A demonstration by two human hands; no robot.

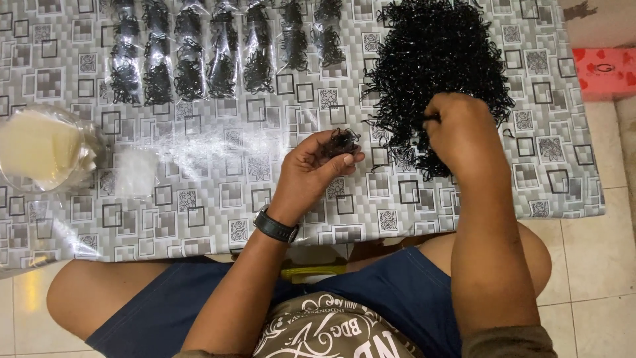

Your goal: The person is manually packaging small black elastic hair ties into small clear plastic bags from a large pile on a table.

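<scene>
Black elastic bands (341, 141) bunched in my left hand (311, 174) could spill while my right hand (464, 136) pinches more from the pile (437, 59) under its fingertips.

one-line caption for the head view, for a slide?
Seated person's left hand cups a small clump of black bands while the right hand picks at the large pile.

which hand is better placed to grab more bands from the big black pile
Right. The right hand already rests on the pile of black bands, while the left hand is cupped around a small bunch, apart from the pile.
</scene>
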